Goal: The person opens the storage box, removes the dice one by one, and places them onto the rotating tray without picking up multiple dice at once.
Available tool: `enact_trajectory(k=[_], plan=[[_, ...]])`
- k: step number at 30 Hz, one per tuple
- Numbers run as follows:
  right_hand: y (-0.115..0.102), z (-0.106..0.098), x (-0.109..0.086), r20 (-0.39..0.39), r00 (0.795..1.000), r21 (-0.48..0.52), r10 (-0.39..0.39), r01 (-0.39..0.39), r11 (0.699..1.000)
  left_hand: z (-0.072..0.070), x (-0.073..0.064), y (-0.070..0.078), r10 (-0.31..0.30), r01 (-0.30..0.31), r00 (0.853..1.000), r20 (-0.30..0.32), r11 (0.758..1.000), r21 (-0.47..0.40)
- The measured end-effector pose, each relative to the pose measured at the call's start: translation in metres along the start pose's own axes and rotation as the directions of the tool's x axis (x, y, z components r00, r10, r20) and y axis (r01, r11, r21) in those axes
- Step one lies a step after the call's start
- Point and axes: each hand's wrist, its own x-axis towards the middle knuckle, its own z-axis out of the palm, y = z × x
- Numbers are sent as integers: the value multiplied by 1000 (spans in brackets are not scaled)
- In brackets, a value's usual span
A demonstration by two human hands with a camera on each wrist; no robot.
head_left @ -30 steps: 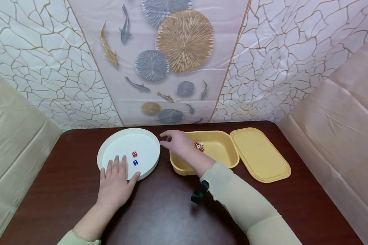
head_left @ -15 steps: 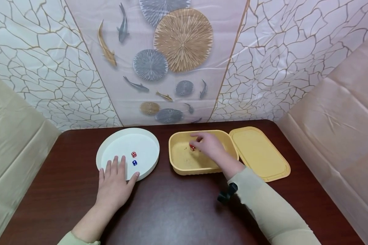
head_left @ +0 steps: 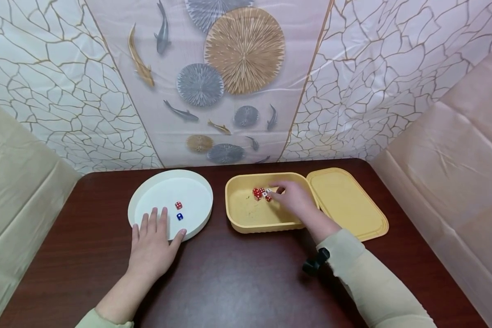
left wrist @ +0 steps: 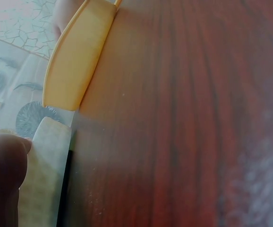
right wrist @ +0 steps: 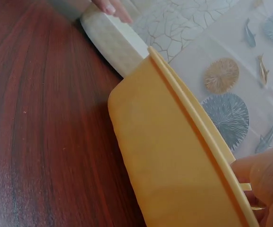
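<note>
A second ago my right hand (head_left: 293,197) hung at the left side of the yellow box (head_left: 246,214); half a second ago it was over the dice inside. Now it has shifted right, uncovering the little cluster of red and white dice (head_left: 263,194) just left of its fingertips. My thumb and forefinger are curved around a white die at that edge, but I can't tell whether they pinch it. My left hand (head_left: 151,250) hasn't moved: open, fingers spread over the near edge of the white tray (head_left: 201,196). Ahead and to the right of those fingers, the red die (head_left: 178,205) and blue die (head_left: 179,217) lie where they were.

Right of my right hand, the yellow lid (head_left: 348,205) lies flat against the box, its near edge partly behind my sleeve (head_left: 377,282). From my right wrist, the box wall hides my fingertips. A patterned backdrop (head_left: 246,50) hangs beyond both hands.
</note>
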Motion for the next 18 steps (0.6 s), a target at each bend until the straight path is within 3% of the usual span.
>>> enact_trajectory(k=[18], plan=[[-2, 5, 7, 87, 989, -174, 120, -103, 979, 1, 0, -1, 3, -3, 1000, -4, 1000, -15]])
